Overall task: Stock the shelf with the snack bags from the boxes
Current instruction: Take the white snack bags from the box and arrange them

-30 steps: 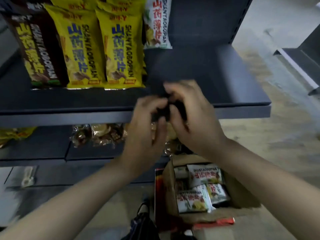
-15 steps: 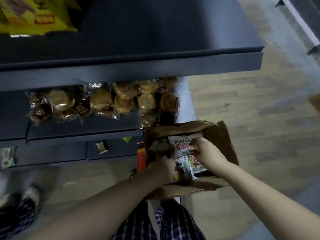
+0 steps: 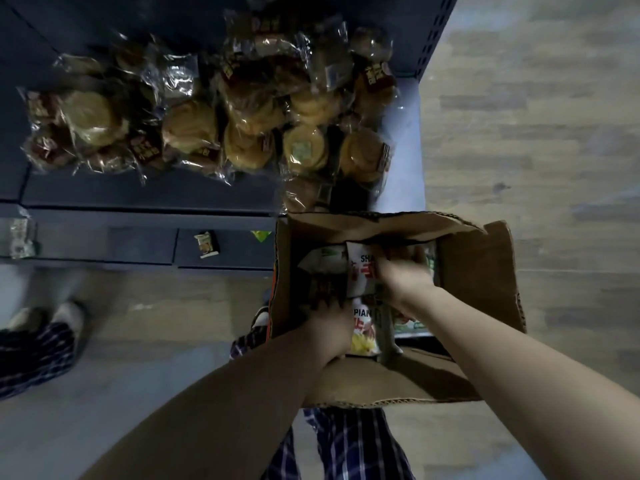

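An open brown cardboard box stands on the floor in front of the shelf, with white snack bags inside. My right hand is down in the box, fingers closed on a white snack bag with red lettering. My left hand reaches in at the box's left side, fingers among the bags near another white bag; whether it grips one is hidden. The lower dark shelf holds wrapped round pastries.
The shelf's bottom ledge carries a small loose packet and a clear packet. My plaid trouser legs stand beneath the box. A wooden floor stretches to the right.
My view has dropped from the upper shelf of yellow bags to the box. Both hands came down from the shelf edge into the box, and my right hand closed on a white bag.
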Tool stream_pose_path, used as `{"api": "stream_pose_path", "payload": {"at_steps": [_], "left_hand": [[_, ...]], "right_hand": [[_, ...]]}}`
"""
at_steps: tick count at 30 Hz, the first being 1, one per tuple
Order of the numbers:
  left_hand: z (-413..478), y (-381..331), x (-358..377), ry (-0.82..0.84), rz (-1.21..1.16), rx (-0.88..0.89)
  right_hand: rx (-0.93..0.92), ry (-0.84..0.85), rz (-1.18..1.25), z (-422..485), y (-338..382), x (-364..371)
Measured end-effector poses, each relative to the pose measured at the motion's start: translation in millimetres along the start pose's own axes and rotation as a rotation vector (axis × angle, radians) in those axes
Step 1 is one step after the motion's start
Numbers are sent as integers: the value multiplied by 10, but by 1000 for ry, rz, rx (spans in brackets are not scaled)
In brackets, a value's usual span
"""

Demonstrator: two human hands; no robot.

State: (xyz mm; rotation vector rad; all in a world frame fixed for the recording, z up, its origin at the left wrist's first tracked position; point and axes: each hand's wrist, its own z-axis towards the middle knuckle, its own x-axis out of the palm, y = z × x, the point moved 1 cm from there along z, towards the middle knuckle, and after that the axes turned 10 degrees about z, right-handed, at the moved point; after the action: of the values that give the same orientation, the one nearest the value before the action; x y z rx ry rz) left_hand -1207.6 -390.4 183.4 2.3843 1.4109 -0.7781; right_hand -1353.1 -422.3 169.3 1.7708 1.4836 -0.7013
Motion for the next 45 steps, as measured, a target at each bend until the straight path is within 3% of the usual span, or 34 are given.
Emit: {"api": "stream_pose_path", "payload": {"at_steps": [6, 12, 18, 21, 25, 29, 32, 38, 41, 45], "left_hand": [[121, -32, 79, 14, -19, -46], [147, 8, -43, 89, -466, -126], [-128, 107, -345, 41, -697, -102], [-351, 149, -493, -14, -691, 77], [-631, 262, -709, -126, -671, 344], [-886, 258, -964, -493, -671, 493], [-1093, 214, -1116, -629, -540, 566], [-1621, 89, -1418, -711, -843, 534], [-1828, 37, -1551, -839, -704, 446], [-2151, 54, -1807, -893, -551, 327]], "right_hand": [[-45, -79, -10, 20, -40, 69], [-73, -129, 129, -87, -62, -94], [-155, -166, 346, -399, -131, -415], [-99, -61, 619, -576, -144, -540], [129, 172, 1295, -891, -105, -657], [404, 331, 1971, -1249, 10, -688], [406, 387, 2363, -1466, 151, -681], [203, 258, 2597, -1750, 384, -809], [124, 148, 2619, -1904, 477, -1058], [21, 11, 2545, -2133, 564, -1444]]}}
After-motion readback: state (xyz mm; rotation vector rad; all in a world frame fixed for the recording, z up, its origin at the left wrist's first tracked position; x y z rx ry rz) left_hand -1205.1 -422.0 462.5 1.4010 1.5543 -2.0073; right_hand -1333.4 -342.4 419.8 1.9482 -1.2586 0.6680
